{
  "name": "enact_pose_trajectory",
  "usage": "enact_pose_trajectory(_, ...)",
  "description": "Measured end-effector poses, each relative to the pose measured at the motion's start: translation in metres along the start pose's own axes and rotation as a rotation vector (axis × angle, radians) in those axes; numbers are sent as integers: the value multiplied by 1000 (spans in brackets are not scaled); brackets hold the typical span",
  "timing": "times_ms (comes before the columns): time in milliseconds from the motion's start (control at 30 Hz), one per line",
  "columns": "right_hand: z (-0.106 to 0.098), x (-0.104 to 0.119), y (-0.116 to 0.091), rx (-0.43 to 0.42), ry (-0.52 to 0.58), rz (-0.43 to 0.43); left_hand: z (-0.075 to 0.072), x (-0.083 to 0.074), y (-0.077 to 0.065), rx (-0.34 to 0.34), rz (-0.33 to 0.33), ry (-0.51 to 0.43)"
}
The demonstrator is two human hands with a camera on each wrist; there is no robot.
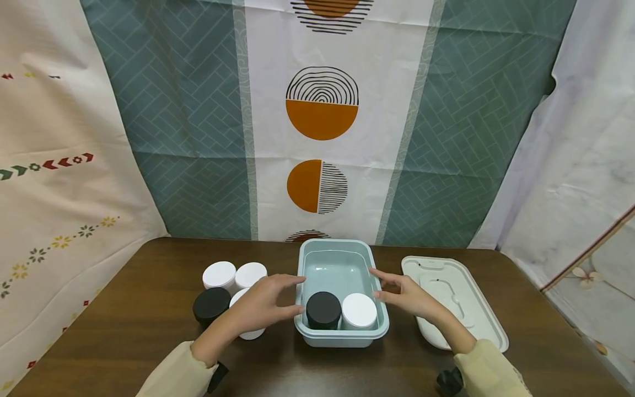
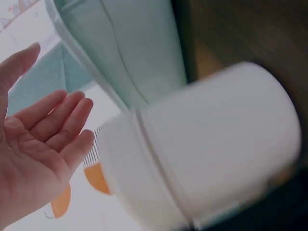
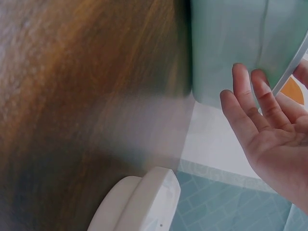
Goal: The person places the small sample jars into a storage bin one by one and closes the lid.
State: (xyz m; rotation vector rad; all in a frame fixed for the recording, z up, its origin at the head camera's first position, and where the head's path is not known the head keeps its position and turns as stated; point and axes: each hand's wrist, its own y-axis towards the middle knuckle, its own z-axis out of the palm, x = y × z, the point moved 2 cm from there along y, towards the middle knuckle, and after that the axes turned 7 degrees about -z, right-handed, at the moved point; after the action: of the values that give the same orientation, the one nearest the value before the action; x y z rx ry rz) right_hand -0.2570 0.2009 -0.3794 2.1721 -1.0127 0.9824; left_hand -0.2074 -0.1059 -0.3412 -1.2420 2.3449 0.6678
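A pale blue-green plastic bin (image 1: 342, 334) stands on the table in the head view. Inside, at its near end, a black-topped round jar (image 1: 323, 310) sits left of a white round jar (image 1: 359, 311). My left hand (image 1: 267, 302) is at the bin's left side, thumb and fingers apart and holding nothing; the left wrist view shows its open palm. At the right rim is my right hand (image 1: 409, 296), its fingers loosely extended. Whether those fingertips touch the bin I cannot tell. A large white jar (image 2: 207, 144) looms close in the left wrist view.
Left of the bin, white jars (image 1: 219, 274) and a black-topped jar (image 1: 210, 304) stand in a cluster, partly behind my left hand. A white lid (image 1: 478, 309) lies at the right, partly under my right forearm. Patterned cloth (image 1: 198, 110) hangs behind the brown table (image 1: 124, 314).
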Motion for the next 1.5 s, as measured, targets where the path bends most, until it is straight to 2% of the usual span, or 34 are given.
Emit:
enact_pose_trajectory(200,0,0,1,3,-5,15,-22,16,-24,-148,-79,20)
enact_pose_trajectory(433,0,0,0,1,5,11,-42,38,-51,-329,-176,-17)
enact_pose_trajectory(600,0,1,-1,0,6,8,-54,52,-68,-404,-236,38)
enact_pose_trajectory(767,-1,1,-2,0,5,7,-60,68,-82,-401,-307,92)
enact_pose_trajectory(967,-1,1,-3,4,-6,4,-59,79,-91,-310,-391,124)
enact_pose_trajectory(1200,1,2,-2,3,5,3,-55,87,-94,-269,-413,118)
enact_pose_trajectory(1500,0,5,-3,4,24,-9,-52,92,-94,-231,-451,32)
